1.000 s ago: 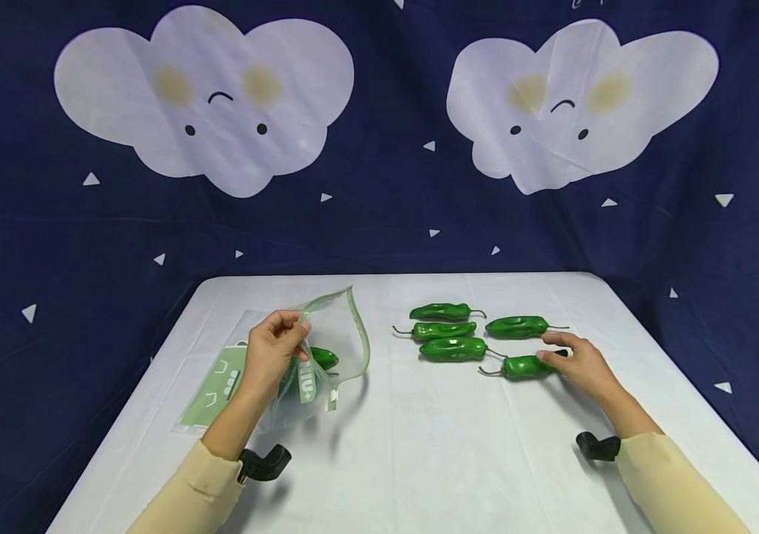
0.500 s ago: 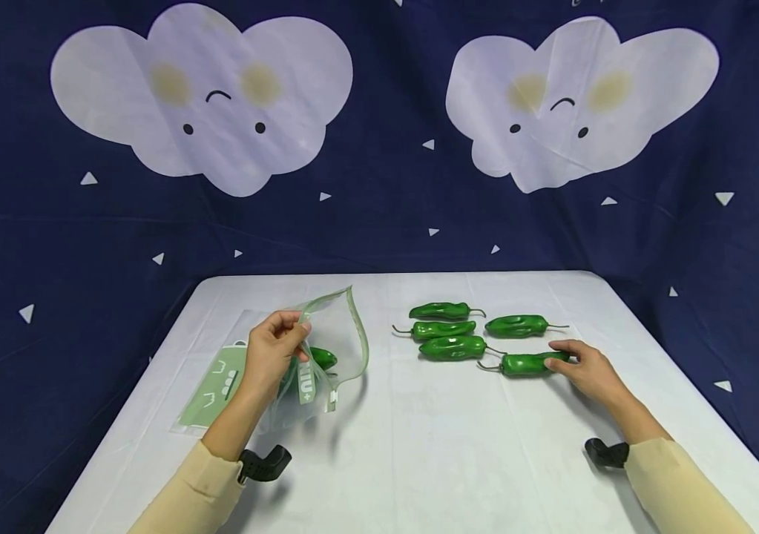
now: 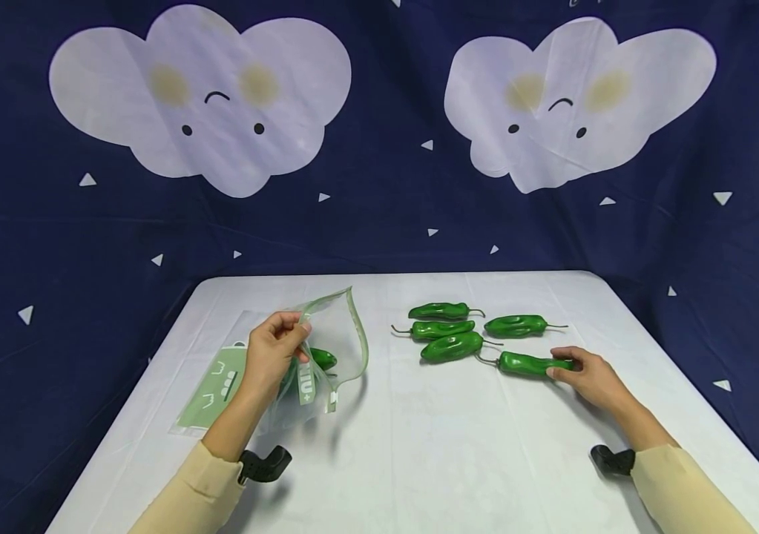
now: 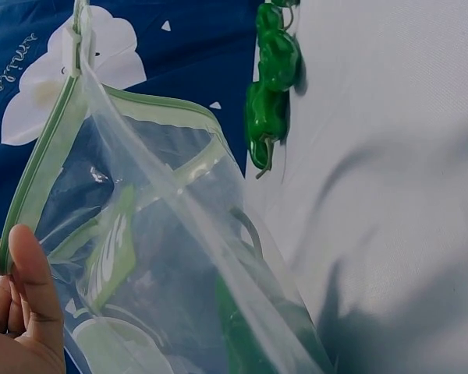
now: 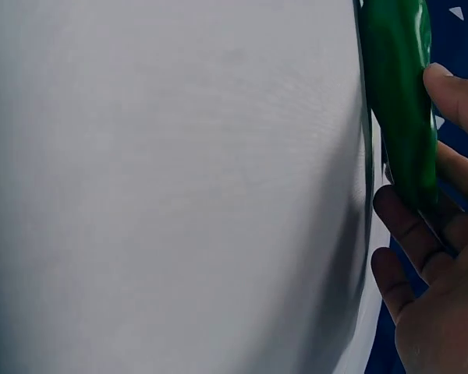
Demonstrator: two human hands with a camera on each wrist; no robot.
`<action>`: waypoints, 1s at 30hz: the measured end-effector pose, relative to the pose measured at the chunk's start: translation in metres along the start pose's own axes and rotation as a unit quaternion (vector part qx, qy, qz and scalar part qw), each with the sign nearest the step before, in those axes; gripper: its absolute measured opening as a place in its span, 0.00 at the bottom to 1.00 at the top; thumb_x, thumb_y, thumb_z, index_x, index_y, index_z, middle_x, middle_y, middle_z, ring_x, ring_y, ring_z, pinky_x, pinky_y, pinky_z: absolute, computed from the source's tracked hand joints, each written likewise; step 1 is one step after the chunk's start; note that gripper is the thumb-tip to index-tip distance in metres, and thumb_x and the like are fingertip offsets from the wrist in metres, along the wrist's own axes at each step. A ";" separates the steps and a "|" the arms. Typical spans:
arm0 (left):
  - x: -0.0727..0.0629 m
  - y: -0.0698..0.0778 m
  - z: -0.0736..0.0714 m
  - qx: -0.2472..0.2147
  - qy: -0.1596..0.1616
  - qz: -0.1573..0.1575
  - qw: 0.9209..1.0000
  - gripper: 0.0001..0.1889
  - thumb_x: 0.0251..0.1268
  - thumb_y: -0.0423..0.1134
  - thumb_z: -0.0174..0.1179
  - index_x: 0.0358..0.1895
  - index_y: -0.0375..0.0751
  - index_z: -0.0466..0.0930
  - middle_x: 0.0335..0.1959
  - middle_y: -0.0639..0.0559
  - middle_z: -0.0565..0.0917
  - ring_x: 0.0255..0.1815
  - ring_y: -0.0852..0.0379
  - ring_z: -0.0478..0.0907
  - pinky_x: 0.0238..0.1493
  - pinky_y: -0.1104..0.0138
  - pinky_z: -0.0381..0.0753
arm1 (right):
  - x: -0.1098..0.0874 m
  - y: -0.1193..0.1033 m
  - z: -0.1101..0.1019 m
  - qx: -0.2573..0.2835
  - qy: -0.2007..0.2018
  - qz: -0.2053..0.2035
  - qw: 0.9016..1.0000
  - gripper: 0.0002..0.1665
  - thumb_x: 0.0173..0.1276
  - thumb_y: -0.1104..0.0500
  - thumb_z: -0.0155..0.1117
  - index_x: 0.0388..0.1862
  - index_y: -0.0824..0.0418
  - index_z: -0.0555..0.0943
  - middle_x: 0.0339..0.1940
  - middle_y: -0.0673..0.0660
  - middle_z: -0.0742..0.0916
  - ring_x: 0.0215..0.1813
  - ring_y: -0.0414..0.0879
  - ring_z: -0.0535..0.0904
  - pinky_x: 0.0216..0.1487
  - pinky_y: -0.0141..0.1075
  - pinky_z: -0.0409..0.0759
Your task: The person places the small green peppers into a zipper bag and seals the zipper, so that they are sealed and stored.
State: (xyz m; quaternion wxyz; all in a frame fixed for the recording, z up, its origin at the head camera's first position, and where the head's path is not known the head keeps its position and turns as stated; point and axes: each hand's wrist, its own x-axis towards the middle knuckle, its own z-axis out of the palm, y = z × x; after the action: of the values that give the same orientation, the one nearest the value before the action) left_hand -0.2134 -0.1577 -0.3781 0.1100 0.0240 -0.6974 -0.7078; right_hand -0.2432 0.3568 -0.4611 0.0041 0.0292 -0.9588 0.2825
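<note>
four loose peppers (image 3: pixel 442 330): lie on the white table (image 3: pixel 432 452), right of the zip bag (image 3: pixel 306 384).
right hand (image 3: pixel 586 376): thumb and fingers pinch the tip end of a fifth pepper (image 3: pixel 521 363), its stem pointing left.
left hand (image 3: pixel 277 345): grips the clear bag's rim, its mouth gaping.
inside the bag: another green pepper (image 3: pixel 323 359).
flat packet (image 3: pixel 208 389): green-printed, near the left hand.

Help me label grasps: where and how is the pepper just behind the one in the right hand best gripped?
Probably at mid-body, from above, pinched front to back: the pepper lies lengthwise left to right, and its thin stem offers little to hold.
</note>
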 end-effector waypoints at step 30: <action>0.000 -0.001 0.002 -0.006 0.004 0.001 1.000 0.10 0.60 0.27 0.59 0.45 0.29 0.75 0.25 0.58 0.75 0.15 0.64 0.70 0.13 0.75 0.77 | -0.018 0.002 0.000 0.008 0.014 -0.041 0.999 0.30 0.62 0.43 0.65 0.57 0.60 0.78 0.41 0.57 0.83 0.34 0.37 0.70 0.30 0.26 0.69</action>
State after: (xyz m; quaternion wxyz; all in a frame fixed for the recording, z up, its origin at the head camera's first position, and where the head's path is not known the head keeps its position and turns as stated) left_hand -0.2142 -0.1556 -0.3789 0.1134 0.0259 -0.6926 -0.7118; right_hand -0.2250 0.3588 -0.4626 0.0286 0.0651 -0.9542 0.2906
